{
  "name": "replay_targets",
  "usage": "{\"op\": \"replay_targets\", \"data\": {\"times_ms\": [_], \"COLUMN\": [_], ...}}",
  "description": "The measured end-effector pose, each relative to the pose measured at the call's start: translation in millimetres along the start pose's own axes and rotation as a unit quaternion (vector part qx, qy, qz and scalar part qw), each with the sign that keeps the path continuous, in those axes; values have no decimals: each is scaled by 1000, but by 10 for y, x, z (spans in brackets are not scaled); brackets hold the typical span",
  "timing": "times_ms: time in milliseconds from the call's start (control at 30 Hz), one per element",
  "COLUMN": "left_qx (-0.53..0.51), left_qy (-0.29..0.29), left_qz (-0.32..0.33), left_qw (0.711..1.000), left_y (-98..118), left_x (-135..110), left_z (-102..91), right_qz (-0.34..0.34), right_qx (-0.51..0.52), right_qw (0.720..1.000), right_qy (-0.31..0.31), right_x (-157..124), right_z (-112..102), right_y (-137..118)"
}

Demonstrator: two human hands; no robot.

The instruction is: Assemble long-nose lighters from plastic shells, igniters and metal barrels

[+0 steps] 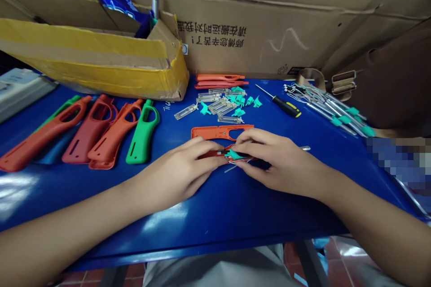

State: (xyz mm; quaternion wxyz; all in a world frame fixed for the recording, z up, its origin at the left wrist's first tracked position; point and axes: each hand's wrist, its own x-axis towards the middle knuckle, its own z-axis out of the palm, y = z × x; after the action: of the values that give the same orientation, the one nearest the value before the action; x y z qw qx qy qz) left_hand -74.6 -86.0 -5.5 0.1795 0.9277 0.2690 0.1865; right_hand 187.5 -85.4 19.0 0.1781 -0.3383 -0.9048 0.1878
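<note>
Towards the front edge of the desk (202, 224), the left hand (188, 163) clamps an orange half-shell (209, 154) while the right hand (279, 157) pinches a green piece (233, 155) over it. The step looks like fitting inner parts; the next move calls for steady pressing, with the thin wires (241, 160) kept clear of the rim.

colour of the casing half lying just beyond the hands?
Orange casing half; shows best in the head view.
</note>
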Motion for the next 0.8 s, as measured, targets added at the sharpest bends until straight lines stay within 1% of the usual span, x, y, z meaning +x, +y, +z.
{"op": "replay_targets", "data": {"times_ms": [167, 267, 333, 433, 500, 567, 600, 667, 733, 800], "left_qx": [-9, -13, -18, -24, -26, -27, -28, -29, -31, -34], "left_qy": [2, 1, -2, -5, -2, -2, -4, -5, -3, 0], "left_qz": [0, -4, -9, -16, -16, -14, -14, -15, -15, -14], "left_qw": [1000, 1000, 1000, 1000, 1000, 1000, 1000, 999, 999, 999], "left_y": [-7, -22, -32, -41, -48, -55, -57, -58, -54, -48], "left_x": [-23, -30, -32, -35, -39, -43, -43, -44, -44, -43], "left_z": [-25, -33, -36, -34, -30, -24, -22, -21, -20, -19], "right_qz": [-73, -74, -68, -48, -31, -20, -16, -10, -12, -14], "right_qx": [-89, -105, -90, -2, 64, 101, 108, 102, 79, 47], "right_qw": [993, 991, 992, 998, 995, 990, 989, 991, 995, 997], "right_qy": [-24, -46, -48, -49, -71, -97, -102, -87, -61, -52], "right_x": [27, 34, 27, 18, 22, 31, 36, 42, 41, 36], "right_z": [15, 33, 20, -41, -89, -119, -122, -99, -53, -8], "right_y": [-9, 2, 12, 19, 20, 28, 37, 60, 85, 103]}}
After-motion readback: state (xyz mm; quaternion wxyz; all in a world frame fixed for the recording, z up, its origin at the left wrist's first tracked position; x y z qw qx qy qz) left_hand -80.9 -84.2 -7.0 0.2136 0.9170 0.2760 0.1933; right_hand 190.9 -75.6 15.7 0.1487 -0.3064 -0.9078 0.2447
